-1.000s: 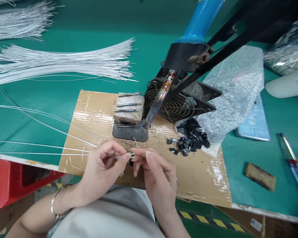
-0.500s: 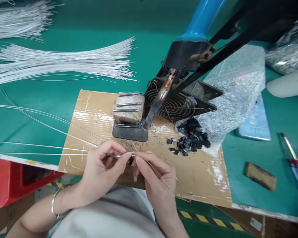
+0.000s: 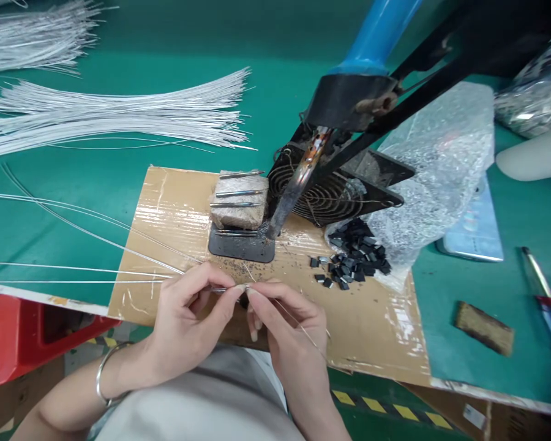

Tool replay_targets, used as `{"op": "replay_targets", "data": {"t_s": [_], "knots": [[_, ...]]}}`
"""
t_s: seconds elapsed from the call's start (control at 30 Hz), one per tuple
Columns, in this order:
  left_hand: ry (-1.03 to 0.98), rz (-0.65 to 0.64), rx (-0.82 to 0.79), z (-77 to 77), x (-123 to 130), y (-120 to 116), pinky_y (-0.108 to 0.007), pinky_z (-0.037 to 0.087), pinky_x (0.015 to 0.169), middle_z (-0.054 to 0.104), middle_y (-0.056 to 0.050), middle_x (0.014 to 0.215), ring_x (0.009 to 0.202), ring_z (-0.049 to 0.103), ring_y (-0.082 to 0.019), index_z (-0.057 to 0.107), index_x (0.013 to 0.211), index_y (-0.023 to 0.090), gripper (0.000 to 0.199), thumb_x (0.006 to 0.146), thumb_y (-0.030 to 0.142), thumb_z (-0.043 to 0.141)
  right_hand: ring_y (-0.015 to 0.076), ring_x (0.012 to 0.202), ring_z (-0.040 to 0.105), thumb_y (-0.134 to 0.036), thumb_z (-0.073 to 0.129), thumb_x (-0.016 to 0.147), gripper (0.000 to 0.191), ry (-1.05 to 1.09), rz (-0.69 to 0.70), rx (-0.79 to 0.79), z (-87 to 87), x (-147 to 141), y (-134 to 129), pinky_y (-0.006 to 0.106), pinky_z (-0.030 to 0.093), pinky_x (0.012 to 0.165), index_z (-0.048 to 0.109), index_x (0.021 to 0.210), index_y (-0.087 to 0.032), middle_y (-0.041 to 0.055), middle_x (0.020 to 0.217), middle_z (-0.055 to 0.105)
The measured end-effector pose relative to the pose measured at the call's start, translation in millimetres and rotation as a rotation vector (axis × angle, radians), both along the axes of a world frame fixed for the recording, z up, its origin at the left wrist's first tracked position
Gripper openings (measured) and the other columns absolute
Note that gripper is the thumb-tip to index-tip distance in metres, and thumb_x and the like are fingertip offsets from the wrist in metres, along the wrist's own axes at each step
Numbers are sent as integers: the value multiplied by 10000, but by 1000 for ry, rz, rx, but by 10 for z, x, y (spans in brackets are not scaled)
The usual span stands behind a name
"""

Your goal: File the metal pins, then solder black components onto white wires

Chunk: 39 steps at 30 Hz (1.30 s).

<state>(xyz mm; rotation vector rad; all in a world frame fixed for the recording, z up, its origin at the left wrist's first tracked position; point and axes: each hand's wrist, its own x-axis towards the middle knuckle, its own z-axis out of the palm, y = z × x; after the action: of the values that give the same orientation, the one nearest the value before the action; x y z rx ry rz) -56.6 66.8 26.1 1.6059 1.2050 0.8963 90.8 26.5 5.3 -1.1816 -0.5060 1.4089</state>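
Observation:
My left hand (image 3: 190,321) is closed in a pinch around a thin grey metal rod (image 3: 218,290). Several thin white wires (image 3: 138,272) run in from the left and pass behind its fingers. My right hand (image 3: 291,327) meets it fingertip to fingertip, thumb and forefinger pinched at the rod's end. A fine wire (image 3: 305,332) trails from that pinch across the right fingers. Something small and dark shows below the fingertips, mostly hidden. Both hands are over the front of a cardboard sheet (image 3: 160,226).
Beyond the hands, a wrapped block (image 3: 239,214) carries several metal rods. A hot-air nozzle (image 3: 287,205) points down beside it, before a fan (image 3: 319,193). Small black pieces (image 3: 356,254) spill from a bubble-wrap bag (image 3: 441,159). Bundled white wires (image 3: 119,116) lie back left; a red bin (image 3: 4,343) stands left.
My left thumb has shifted slightly right, closer to the right fingertips, and the pinched rod moved with it. The view has drifted a little; the rest stays put.

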Motion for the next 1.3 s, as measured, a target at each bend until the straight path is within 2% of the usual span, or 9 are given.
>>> {"op": "replay_targets", "data": {"t_s": [0.33, 0.53, 0.7, 0.83, 0.97, 1.3], "knots": [[54, -24, 29, 7, -6, 3, -219, 368, 505, 596, 63, 693, 549, 480, -80, 645, 888, 239, 129, 954, 137, 688, 48, 455, 474, -386, 859, 818, 182, 129, 45, -64, 29, 44, 35, 152, 391, 428, 793, 739, -236, -51, 530, 556], [87, -61, 20, 43, -16, 11, -227, 351, 510, 606, 55, 688, 560, 454, -86, 650, 868, 228, 126, 949, 138, 681, 45, 421, 430, -370, 880, 777, 208, 171, 117, -114, 70, 140, 74, 177, 298, 404, 776, 676, -221, -48, 500, 546], [65, -53, -24, 45, -1, 19, -233, 367, 504, 613, 43, 689, 562, 478, -94, 650, 850, 219, 120, 951, 158, 672, 51, 437, 446, -388, 871, 791, 200, 168, 148, -136, 63, 160, 54, 182, 315, 419, 791, 702, -228, -42, 514, 560], [38, -10, -27, 19, 22, 22, -222, 382, 496, 619, 47, 693, 551, 498, -89, 646, 858, 221, 113, 945, 158, 679, 58, 450, 455, -421, 874, 781, 196, 195, 109, -110, 51, 118, 58, 175, 362, 417, 825, 765, -231, -37, 531, 559], [50, 13, 11, 8, 38, 12, -214, 392, 493, 624, 51, 687, 540, 520, -84, 651, 870, 221, 109, 944, 147, 681, 60, 444, 430, -412, 879, 767, 197, 208, 61, -96, 48, 75, 68, 169, 371, 399, 825, 744, -224, -38, 512, 536], [59, 49, 48, -4, 70, -3, -211, 379, 468, 601, 52, 667, 502, 481, -75, 647, 863, 213, 111, 945, 147, 681, 68, 452, 407, -361, 866, 772, 129, 203, 0, -87, 62, -1, 75, 178, 400, 398, 836, 770, -236, -40, 509, 517]]}}
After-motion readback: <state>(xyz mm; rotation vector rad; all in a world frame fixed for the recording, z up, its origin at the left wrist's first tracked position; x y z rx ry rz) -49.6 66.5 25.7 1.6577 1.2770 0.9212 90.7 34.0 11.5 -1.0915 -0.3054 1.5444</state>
